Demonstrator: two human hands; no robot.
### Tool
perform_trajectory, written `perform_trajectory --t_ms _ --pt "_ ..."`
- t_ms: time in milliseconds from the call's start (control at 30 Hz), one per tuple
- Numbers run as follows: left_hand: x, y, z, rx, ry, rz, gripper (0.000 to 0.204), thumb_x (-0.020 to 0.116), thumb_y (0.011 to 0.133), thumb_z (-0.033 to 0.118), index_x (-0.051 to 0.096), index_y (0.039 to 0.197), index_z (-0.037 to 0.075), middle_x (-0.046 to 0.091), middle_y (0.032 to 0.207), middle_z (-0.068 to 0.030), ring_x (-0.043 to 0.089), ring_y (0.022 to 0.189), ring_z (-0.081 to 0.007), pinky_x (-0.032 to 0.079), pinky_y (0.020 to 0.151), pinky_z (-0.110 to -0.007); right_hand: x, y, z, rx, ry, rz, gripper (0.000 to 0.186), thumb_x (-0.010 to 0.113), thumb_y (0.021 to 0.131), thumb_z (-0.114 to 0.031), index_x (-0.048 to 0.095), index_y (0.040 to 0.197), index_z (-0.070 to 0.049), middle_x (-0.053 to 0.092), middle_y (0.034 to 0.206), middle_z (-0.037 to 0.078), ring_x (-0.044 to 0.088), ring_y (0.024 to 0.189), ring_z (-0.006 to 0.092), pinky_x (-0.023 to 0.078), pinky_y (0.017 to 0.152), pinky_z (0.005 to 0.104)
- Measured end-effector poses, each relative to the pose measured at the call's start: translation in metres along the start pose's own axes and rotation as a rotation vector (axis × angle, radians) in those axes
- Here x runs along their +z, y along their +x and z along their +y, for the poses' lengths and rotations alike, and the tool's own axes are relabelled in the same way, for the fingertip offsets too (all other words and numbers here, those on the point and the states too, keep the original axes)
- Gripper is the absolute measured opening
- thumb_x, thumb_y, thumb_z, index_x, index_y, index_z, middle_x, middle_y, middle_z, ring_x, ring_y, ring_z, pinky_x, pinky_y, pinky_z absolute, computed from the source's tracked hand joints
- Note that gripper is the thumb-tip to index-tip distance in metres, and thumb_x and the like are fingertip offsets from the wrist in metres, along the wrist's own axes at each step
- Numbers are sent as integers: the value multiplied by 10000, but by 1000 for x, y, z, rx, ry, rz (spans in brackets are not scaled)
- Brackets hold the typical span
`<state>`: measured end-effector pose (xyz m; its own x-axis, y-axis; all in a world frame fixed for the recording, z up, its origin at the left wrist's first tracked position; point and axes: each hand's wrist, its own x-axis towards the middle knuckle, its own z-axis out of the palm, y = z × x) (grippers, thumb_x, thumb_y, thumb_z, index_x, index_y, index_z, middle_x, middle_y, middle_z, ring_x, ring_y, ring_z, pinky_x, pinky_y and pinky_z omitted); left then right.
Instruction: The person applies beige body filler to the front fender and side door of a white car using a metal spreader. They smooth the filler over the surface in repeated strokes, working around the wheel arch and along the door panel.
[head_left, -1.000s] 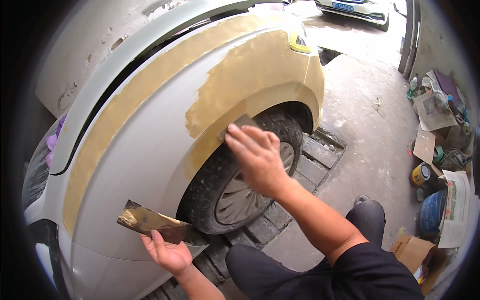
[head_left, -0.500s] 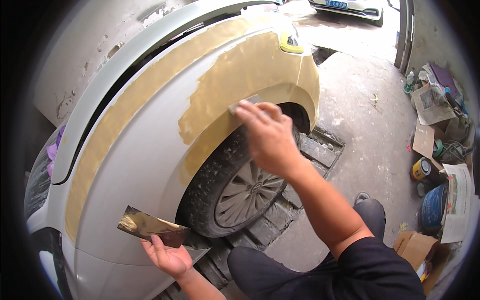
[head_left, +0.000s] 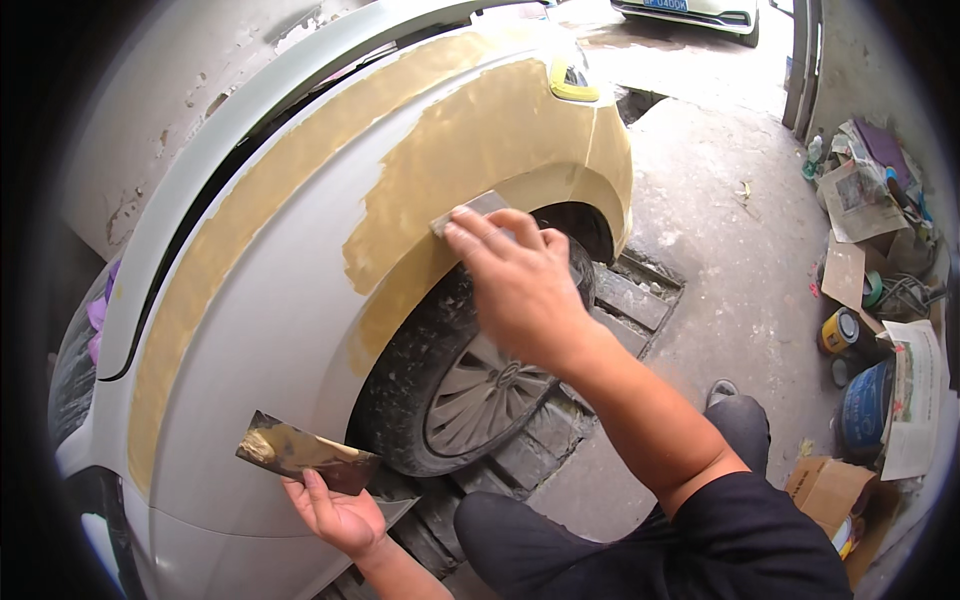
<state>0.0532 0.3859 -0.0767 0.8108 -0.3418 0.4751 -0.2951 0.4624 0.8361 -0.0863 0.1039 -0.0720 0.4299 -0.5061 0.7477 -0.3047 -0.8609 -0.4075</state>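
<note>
A white car fender (head_left: 265,360) carries tan filler (head_left: 415,185) in a long band and a broad patch over the wheel arch. With my right hand (head_left: 520,280) I grip a flat greyish spreader (head_left: 480,203) against the filler just above the tyre (head_left: 400,380); my fingertips press on it. Lower left, my left hand (head_left: 335,515) holds a dark metal plate (head_left: 310,455), tilted, with a lump of tan putty on its left end. Yellow tape (head_left: 575,93) edges the lamp at the front of the fender.
Right along the wall lie cardboard (head_left: 845,275), newspapers (head_left: 850,195), a yellow can (head_left: 838,330) and a blue bucket (head_left: 862,405). A white car (head_left: 685,22) stands outside the doorway. The tyre rests over floor channels (head_left: 630,295) beside concrete floor (head_left: 720,230). My knees (head_left: 520,540) are near the fender.
My right hand and its spreader went up along the wheel arch, then shifted slightly left. My left hand with the plate has hardly moved. The view has shifted a little.
</note>
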Motion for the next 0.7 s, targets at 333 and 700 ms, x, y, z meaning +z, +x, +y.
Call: perform_trajectory --t_ms 333,700 --pt "0 4 -4 -7 50 44 424 478 1074 176 484 1444 -32 615 1343 -158 603 1194 -251 480 1043 -396 -2 8 36 67 82 50 537 567 858 9 631 1380 -100 598 1476 60 509 1345 303 412 1015 544" --pt "8 -3 -5 13 0 -37 416 480 1077 163 482 1443 -33 612 1354 -161 604 1207 -260 471 1057 -397 41 -55 12 -61 27 -67 511 624 812 -20 669 1317 -85 605 1474 24 536 1303 250 373 1038 544"
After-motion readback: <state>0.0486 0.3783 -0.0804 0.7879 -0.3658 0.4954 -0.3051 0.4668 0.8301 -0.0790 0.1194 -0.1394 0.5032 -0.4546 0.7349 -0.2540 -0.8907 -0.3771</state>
